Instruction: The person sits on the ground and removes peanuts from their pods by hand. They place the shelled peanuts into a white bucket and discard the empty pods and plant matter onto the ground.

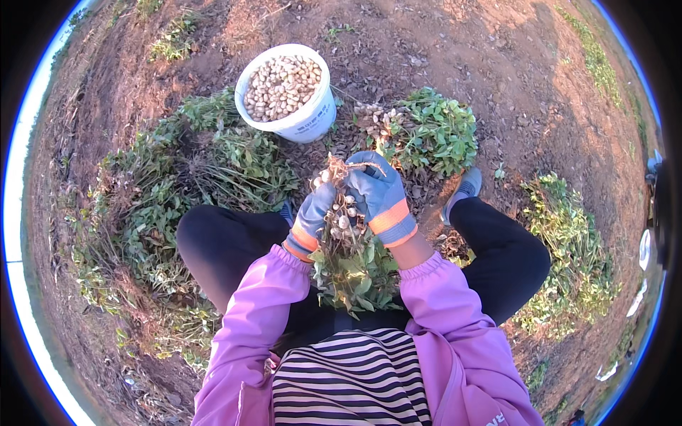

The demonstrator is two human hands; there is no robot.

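Observation:
Between my knees, a bunch of peanut plants (pixel 358 274) is held with its roots and pods pointing away from me. My left hand (pixel 314 210), in a blue-grey work glove with an orange-striped cuff, grips the stems from the left. Gloved the same way, my right hand (pixel 377 183) closes over the root end; its fingertips are partly hidden, so I cannot tell whether a pod is pinched in them. Pale peanut pods (pixel 343 219) hang between the two hands. Past them stands a white plastic bucket (pixel 306 125) filled nearly to its rim with picked peanuts (pixel 282 88).
Another peanut bunch (pixel 439 130), pods still attached, lies right of the bucket by my right shoe (pixel 463 191). A large heap of peanut plants (pixel 176 175) spreads along my left side. More leafy plants (pixel 570 261) lie beyond my right knee on the bare soil (pixel 511 69).

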